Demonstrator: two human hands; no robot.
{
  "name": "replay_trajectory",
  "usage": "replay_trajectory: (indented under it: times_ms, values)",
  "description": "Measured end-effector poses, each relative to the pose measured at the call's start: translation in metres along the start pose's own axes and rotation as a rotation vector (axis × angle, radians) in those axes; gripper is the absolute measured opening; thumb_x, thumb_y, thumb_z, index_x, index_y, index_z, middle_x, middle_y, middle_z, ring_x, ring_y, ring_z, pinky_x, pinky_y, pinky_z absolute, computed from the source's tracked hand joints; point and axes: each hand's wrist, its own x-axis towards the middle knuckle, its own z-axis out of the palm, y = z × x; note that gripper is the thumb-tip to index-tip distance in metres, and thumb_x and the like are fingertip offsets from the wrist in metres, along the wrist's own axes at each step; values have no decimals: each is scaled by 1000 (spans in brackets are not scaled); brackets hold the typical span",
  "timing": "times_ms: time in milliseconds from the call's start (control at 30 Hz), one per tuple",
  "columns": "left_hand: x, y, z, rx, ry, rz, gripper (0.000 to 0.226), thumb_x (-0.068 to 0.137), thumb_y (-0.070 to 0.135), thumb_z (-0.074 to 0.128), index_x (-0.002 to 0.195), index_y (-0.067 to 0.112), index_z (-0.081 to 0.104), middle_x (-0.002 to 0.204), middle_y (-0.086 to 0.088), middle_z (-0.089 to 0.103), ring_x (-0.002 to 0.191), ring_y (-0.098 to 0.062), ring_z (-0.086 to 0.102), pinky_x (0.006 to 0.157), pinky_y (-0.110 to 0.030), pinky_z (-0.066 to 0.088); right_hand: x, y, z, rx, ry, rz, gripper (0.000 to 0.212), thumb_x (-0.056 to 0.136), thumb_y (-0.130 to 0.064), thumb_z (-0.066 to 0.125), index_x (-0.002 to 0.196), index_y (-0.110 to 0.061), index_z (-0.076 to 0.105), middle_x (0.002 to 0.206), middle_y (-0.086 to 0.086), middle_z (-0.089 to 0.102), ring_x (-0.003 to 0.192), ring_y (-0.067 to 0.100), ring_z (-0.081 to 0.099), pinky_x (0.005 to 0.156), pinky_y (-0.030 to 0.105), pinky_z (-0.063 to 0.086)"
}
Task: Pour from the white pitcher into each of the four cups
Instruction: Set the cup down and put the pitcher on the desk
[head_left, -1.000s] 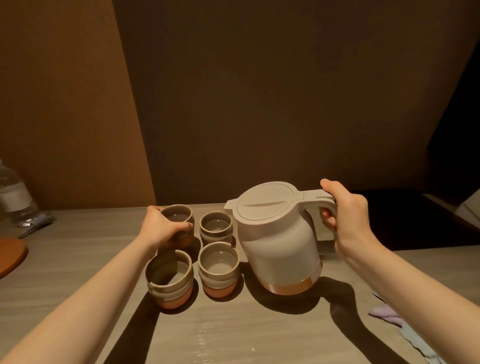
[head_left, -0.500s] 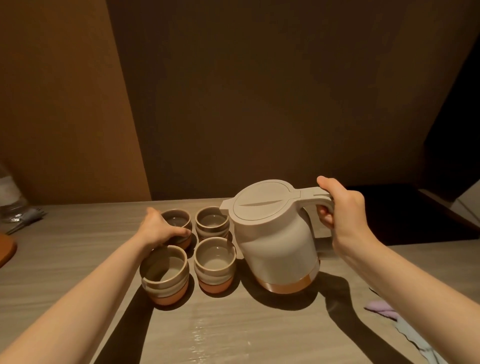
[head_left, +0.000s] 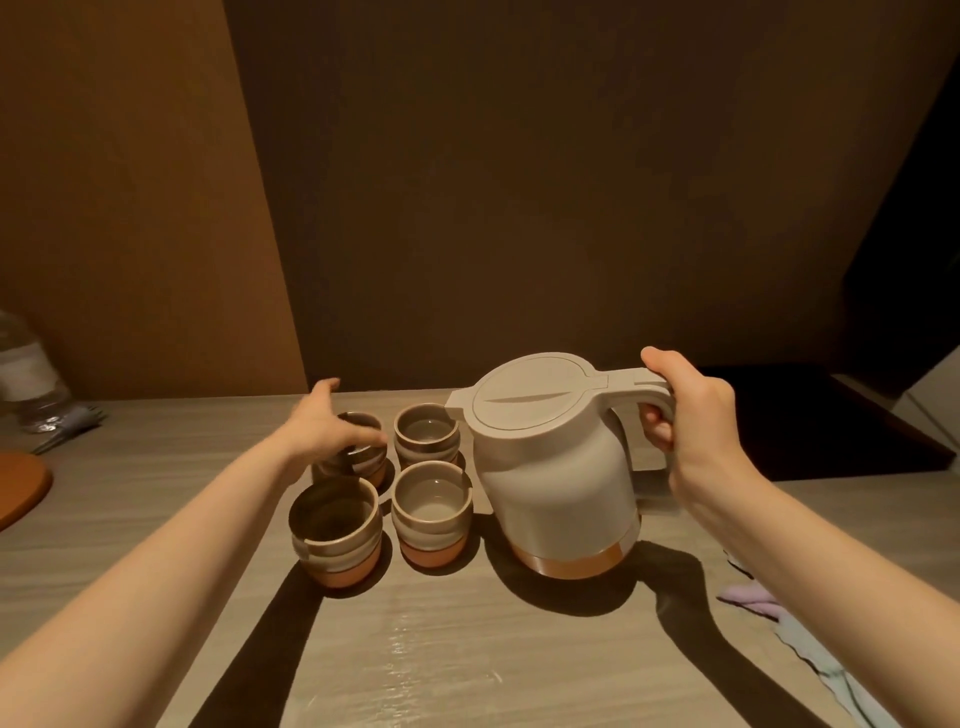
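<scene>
A white pitcher (head_left: 550, 467) with a copper band at its base stands upright on the wooden table (head_left: 467, 649), lid shut. My right hand (head_left: 693, 415) is closed around its handle. Left of the pitcher, four small ceramic cups stand in a square: far left cup (head_left: 363, 460), far right cup (head_left: 427, 434), near left cup (head_left: 335, 525), near right cup (head_left: 431, 512). My left hand (head_left: 322, 426) hovers at the far left cup with fingers spread and raised. Its thumb lies across that cup's rim and hides part of it.
A plastic water bottle (head_left: 26, 374) and an orange round board (head_left: 21, 488) sit at the table's left edge. A pale crumpled cloth (head_left: 779, 618) lies at the right, under my forearm. A dark surface (head_left: 831, 426) lies behind the pitcher's handle. A wall stands close behind the cups.
My left hand has opened off the far left cup, its fingers lifting away towards the wall. The pitcher and my right hand have stayed in place.
</scene>
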Motion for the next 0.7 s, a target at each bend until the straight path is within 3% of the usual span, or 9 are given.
replay_trajectory:
  times_ms: [200,300,400,467,567,700]
  values:
    - [-29,50,10,-215,145,195,63,88,23,68,144,17,40,147,-7,43,133,-28,43,96,-36,40,-7,-11,-10,38,37,16,42,90,-35,61,55,-12,57,46,-3,52,41,6,45,46,19,35]
    - [-47,66,26,-346,86,193,51,91,31,63,138,17,49,138,-5,53,127,-27,49,96,-34,42,-10,-16,-16,54,51,6,42,91,-34,61,55,-13,57,43,-6,51,37,5,44,42,17,35]
    - [-66,80,40,-644,-62,103,46,94,35,58,133,14,51,131,-5,59,128,-29,51,106,-38,41,-13,-20,-22,80,78,-5,40,90,-33,60,56,-14,56,43,-7,51,38,4,44,43,17,35]
    - [-76,85,49,-793,-154,32,49,94,43,55,131,11,53,126,-6,63,121,-24,56,110,-41,36,-15,-22,-27,94,94,-13,40,90,-32,60,55,-14,55,42,-8,49,38,3,43,43,18,34]
    - [-88,88,64,-918,-251,-137,62,84,61,57,115,8,65,106,-8,67,98,-22,58,103,-38,38,-16,-25,-32,105,105,-29,40,91,-30,58,55,-15,53,39,-11,46,35,2,42,41,16,32]
    - [-101,88,85,-1015,-413,-191,91,67,74,63,128,7,58,125,-8,64,121,-22,54,113,-42,32,-15,-24,-35,127,122,-19,40,91,-30,58,54,-15,52,38,-10,44,33,2,39,40,17,31]
